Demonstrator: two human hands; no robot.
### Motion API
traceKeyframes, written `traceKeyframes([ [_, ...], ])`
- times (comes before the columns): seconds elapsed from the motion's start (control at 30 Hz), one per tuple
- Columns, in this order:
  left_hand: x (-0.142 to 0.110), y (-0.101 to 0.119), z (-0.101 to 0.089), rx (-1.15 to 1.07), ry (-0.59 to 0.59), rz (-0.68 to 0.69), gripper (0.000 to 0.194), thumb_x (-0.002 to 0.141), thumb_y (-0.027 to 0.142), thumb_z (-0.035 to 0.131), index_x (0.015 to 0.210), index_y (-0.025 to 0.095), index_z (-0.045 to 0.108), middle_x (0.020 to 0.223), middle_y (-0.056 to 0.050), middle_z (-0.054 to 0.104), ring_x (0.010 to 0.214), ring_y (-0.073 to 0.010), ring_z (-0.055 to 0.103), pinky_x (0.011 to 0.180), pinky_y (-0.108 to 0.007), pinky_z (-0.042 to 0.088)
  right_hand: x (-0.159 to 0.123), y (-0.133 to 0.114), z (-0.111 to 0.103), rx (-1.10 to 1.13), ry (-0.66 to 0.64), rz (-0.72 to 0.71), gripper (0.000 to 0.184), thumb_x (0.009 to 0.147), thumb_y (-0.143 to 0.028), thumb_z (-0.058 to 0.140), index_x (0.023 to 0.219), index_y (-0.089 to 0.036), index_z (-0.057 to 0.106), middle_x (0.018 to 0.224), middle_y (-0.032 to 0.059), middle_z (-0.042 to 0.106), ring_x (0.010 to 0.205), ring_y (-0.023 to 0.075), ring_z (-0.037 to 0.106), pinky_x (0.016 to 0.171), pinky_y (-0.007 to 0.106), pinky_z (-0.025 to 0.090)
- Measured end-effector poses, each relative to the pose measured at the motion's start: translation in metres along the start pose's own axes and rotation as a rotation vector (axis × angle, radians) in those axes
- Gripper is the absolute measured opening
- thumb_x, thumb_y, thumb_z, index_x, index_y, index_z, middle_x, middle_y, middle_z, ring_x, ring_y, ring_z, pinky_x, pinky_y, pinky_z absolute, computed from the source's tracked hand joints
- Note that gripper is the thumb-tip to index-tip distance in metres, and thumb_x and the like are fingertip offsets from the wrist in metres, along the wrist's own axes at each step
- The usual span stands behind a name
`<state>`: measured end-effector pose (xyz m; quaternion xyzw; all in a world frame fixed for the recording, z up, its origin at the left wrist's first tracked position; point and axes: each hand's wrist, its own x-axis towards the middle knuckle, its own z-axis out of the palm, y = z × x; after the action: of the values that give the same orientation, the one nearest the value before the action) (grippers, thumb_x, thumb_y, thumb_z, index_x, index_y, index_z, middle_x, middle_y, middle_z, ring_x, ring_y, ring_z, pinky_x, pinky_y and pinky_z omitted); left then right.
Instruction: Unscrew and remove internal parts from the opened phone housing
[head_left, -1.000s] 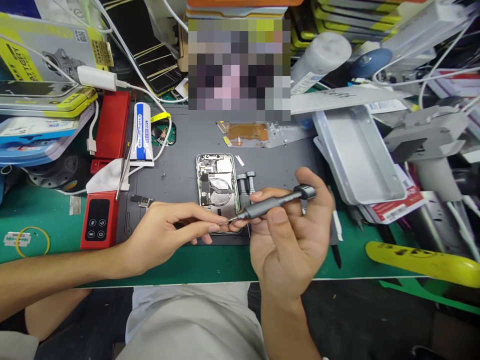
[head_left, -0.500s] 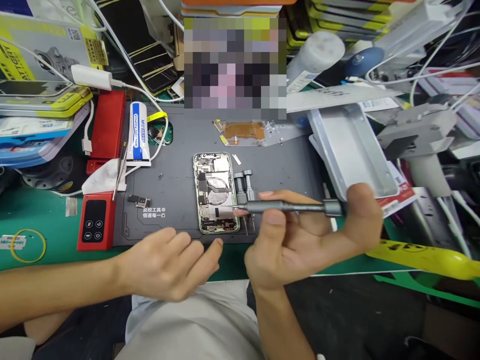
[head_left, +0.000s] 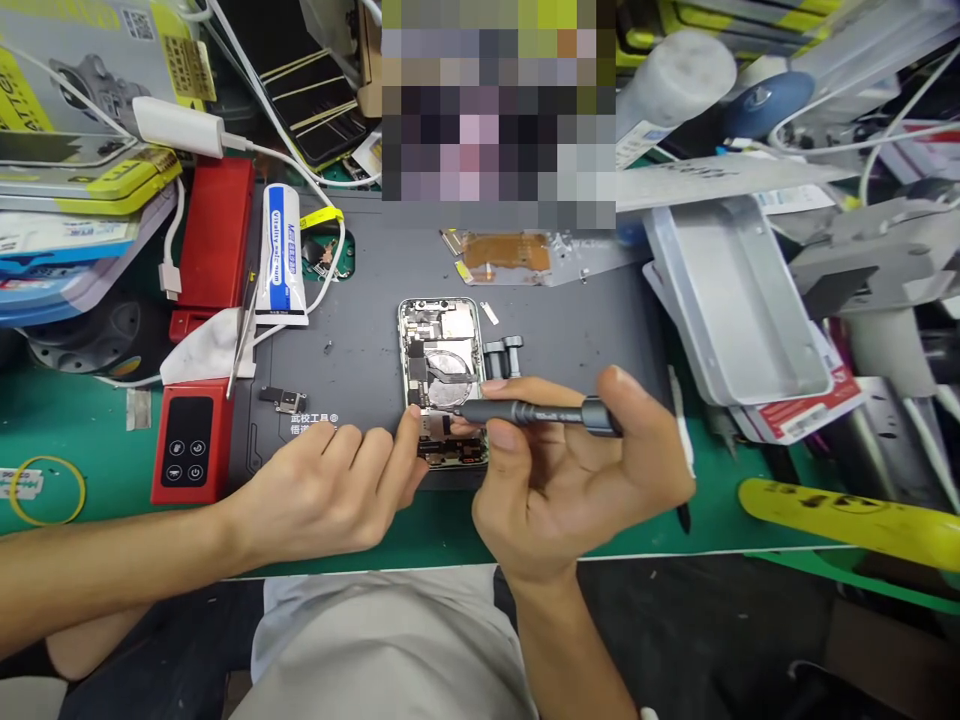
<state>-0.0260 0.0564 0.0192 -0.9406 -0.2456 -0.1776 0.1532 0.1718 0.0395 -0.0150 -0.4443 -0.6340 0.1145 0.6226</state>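
Note:
An opened phone (head_left: 450, 355) lies on the dark work mat (head_left: 360, 330), its inner parts bare. My left hand (head_left: 341, 480) has its fingers curled at the phone's lower left side. Its index fingertip touches the left edge; the thumb is mostly hidden. In my right hand (head_left: 577, 480) is a dark precision screwdriver (head_left: 536, 413), held level between thumb and fingers with the fingertips over the phone's right edge. The driver's tip points left over the phone's inside; whether it touches a screw cannot be seen. Two more screwdrivers (head_left: 504, 352) lie behind my right fingers.
A small metal-and-black phone part (head_left: 283, 400) lies left on the mat. Beyond it stand a red device with buttons (head_left: 191, 440), tweezers (head_left: 241, 335) and a white tube (head_left: 282, 255). An amber flex sheet (head_left: 506, 252) lies behind the phone, a grey tray (head_left: 750, 310) to the right.
My left hand has moved up and right, its index finger now at the phone's edge. My right hand has brought the screwdriver left over the phone. The view has shifted slightly.

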Motion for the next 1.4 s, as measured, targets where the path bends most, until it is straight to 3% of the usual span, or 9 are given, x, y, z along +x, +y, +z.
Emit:
traceKeyframes([
  [0.1,-0.0008,0.0016,-0.0011,0.004,-0.011,0.003,0.042,0.106,0.034,0.065,0.127,-0.002,0.071,0.061,0.005,0.050,0.050,-0.0128,0.046,0.047,-0.031,0.036,-0.0011,0.0000,-0.0002,-0.007,-0.006,0.012,0.074,0.090,-0.001,0.069,0.154,-0.035,0.052,0.113,0.0042,0.067,0.095,0.0184,0.077,0.073,0.032,0.072],
  [0.4,0.0030,0.0017,-0.0033,-0.054,0.009,-0.045,0.031,0.107,0.031,0.062,0.122,0.007,0.074,0.059,0.005,0.049,0.048,-0.0115,0.043,0.044,-0.027,0.032,-0.0019,0.0002,-0.0004,-0.015,-0.020,0.011,0.075,0.089,0.001,0.070,0.153,-0.034,0.052,0.112,0.0041,0.068,0.093,0.0205,0.078,0.067,0.033,0.071],
  [0.67,0.0019,0.0026,-0.0024,0.028,-0.012,0.014,0.042,0.108,0.031,0.061,0.124,-0.005,0.074,0.058,0.004,0.051,0.046,-0.0116,0.047,0.042,-0.029,0.038,-0.0029,-0.0006,0.0000,-0.020,-0.028,0.009,0.077,0.090,0.001,0.069,0.155,-0.035,0.051,0.116,0.0048,0.066,0.096,0.0181,0.077,0.070,0.029,0.071],
  [1.07,0.0015,0.0011,-0.0054,-0.016,-0.021,0.022,0.043,0.107,0.031,0.065,0.126,-0.006,0.073,0.058,0.005,0.050,0.044,-0.0112,0.047,0.037,-0.028,0.036,-0.0043,-0.0003,-0.0013,-0.018,-0.033,0.031,0.074,0.090,0.001,0.070,0.154,-0.034,0.052,0.114,0.0047,0.069,0.098,0.0185,0.077,0.071,0.029,0.072],
  [1.4,-0.0005,0.0023,-0.0040,0.018,-0.049,0.037,0.046,0.108,0.033,0.064,0.130,-0.007,0.071,0.061,0.004,0.052,0.046,-0.0109,0.048,0.040,-0.028,0.036,-0.0023,0.0036,-0.0054,-0.111,-0.073,-0.104,0.075,0.091,-0.002,0.072,0.158,-0.030,0.050,0.115,0.0054,0.070,0.097,0.0201,0.079,0.082,0.038,0.073],
])
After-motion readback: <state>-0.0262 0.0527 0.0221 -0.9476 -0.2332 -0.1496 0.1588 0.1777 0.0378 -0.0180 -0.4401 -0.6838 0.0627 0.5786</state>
